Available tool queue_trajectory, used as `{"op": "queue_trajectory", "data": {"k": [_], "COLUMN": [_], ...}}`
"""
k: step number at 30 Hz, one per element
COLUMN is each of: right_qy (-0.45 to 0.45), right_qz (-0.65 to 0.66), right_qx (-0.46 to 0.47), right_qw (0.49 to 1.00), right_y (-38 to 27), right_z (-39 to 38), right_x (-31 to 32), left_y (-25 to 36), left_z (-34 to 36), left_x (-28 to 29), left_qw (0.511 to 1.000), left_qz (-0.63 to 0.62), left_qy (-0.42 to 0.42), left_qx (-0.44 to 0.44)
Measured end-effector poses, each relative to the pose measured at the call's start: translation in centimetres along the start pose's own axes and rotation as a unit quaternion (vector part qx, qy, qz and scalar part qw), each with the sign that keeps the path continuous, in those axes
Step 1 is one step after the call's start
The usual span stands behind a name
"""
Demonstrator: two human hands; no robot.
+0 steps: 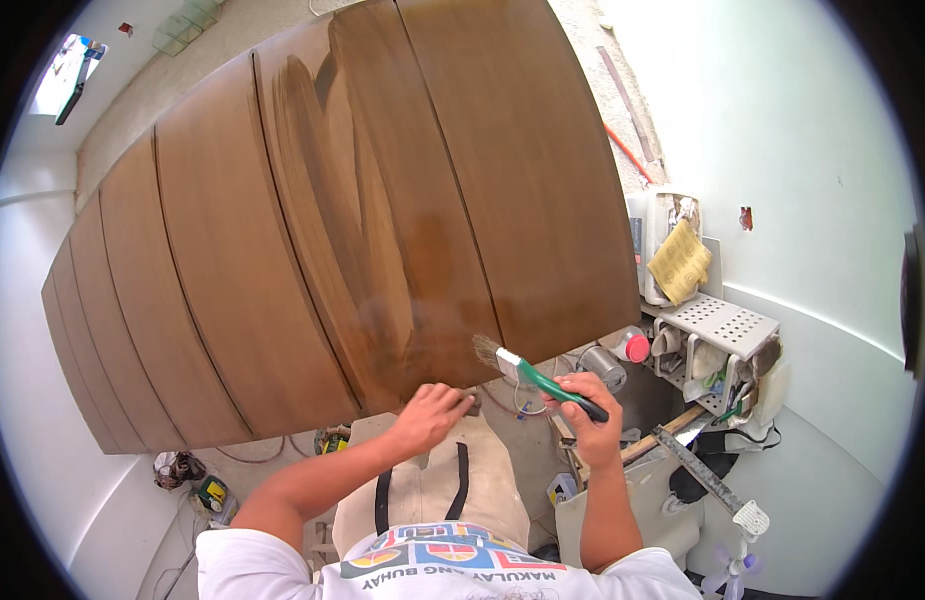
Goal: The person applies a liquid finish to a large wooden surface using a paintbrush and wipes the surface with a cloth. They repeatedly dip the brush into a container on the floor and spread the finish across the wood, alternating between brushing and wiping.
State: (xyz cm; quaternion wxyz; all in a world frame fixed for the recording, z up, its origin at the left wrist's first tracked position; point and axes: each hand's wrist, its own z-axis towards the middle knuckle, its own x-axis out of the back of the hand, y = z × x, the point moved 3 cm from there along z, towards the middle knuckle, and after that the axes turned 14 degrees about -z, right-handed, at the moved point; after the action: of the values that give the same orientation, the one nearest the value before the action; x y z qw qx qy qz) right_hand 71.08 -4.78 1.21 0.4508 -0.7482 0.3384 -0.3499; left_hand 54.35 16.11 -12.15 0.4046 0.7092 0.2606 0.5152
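**Green-handled paintbrush [538,378] slants toward the near edge of a broad, wood-brown panel [212,250] with dark grooves**

At the far left, on the floor below the panel's corner, sits a black-and-green tool [214,490], its kind hard to make out. The panel spreads from there across the middle of the view, ahead of both hands. Its grooves run away from the person, fanning slightly, and it reaches farther left than right. Between two of these grooves lies a darker, streaky band, glossy toward the near edge.

The left hand [434,418] is at that near edge, nearer to the panel than its partner. Its fingers bend down together and appear to pinch a small, dark brown pad [472,403]; whether the pad touches the panel, I cannot tell.

Just right of the pad is the brush, its long axis running from lower right to upper left. The pale brown bristles and white collar point ahead and to the left, and the black end of the handle points back to the right. In this view the bristles overlap the panel near its edge, but contact is unclear. The right hand [590,410] is closed around the handle, so the panel lies ahead and to the left of it.

Farther right stand a grey metal can [604,368], a jar with a pink lid [636,348] and a white, perforated plastic rack [717,322].
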Motion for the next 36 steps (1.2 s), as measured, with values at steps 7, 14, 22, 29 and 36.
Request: {"op": "queue_trajectory", "data": {"k": [7, 14, 22, 29, 36], "right_qy": [-0.021, -0.032, -0.05, -0.026, -0.027], "right_qz": [0.007, 0.021, 0.039, 0.079, 0.062], "right_qx": [-0.023, -0.038, -0.038, -0.042, -0.03], "right_qw": [0.999, 0.999, 0.997, 0.996, 0.997], "right_y": [0.7, 0.5, -1.3, -1.1, -1.8], "right_z": [-2.8, 1.5, 10.0, 14.2, 17.7], "right_x": [-1.2, -2.7, -4.0, -3.7, -3.2], "left_y": [-4.8, -17.4, -31.2, -24.5, -28.0], "left_z": [-0.2, 11.7, 22.6, 21.4, 26.9], "left_x": [8.9, 26.4, 48.1, 37.3, 43.7], "left_qw": [0.993, 0.929, 0.859, 0.923, 0.903], "left_qz": [0.102, 0.264, 0.332, 0.269, 0.295], "left_qy": [0.059, 0.259, 0.368, 0.275, 0.311], "left_qx": [0.006, 0.029, 0.129, 0.015, 0.014]}}
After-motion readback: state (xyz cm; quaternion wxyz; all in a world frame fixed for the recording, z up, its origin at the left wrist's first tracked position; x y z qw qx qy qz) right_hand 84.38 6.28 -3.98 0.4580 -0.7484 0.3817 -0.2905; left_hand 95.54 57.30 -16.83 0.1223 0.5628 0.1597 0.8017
